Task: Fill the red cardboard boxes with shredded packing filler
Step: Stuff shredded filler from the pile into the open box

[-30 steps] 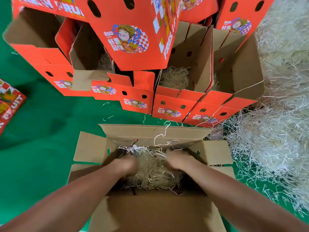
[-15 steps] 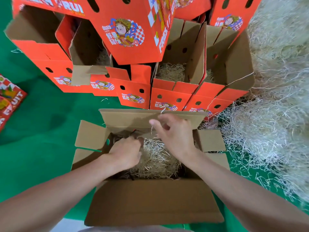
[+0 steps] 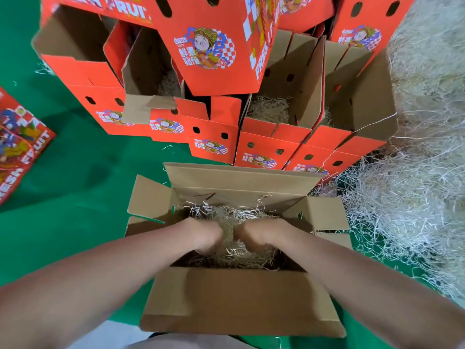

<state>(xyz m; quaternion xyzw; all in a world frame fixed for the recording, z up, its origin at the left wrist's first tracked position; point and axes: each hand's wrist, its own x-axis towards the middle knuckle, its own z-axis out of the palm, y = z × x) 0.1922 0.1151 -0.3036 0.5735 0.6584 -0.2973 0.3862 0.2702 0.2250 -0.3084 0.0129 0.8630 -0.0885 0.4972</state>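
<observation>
An open cardboard box [image 3: 239, 298] stands right in front of me on the green floor, its brown flaps spread outward. Pale shredded filler [image 3: 227, 253] lies inside it. My left hand [image 3: 205, 235] and my right hand [image 3: 256, 233] are side by side, pushed down into the filler in the middle of the box. The fingers of both hands are buried in the shreds and hidden. A large loose pile of filler [image 3: 415, 197] lies to the right of the box.
Several open red fruit boxes [image 3: 214, 137] stand packed together just beyond my box, with more stacked on top; one [image 3: 271, 109] shows filler at its bottom. A flat red box [image 3: 17, 147] lies at the left edge on the green floor [image 3: 75, 197].
My right hand was up at the far flap with a few strands; it has come back down into the filler beside my left hand. My left hand has sunk deeper.
</observation>
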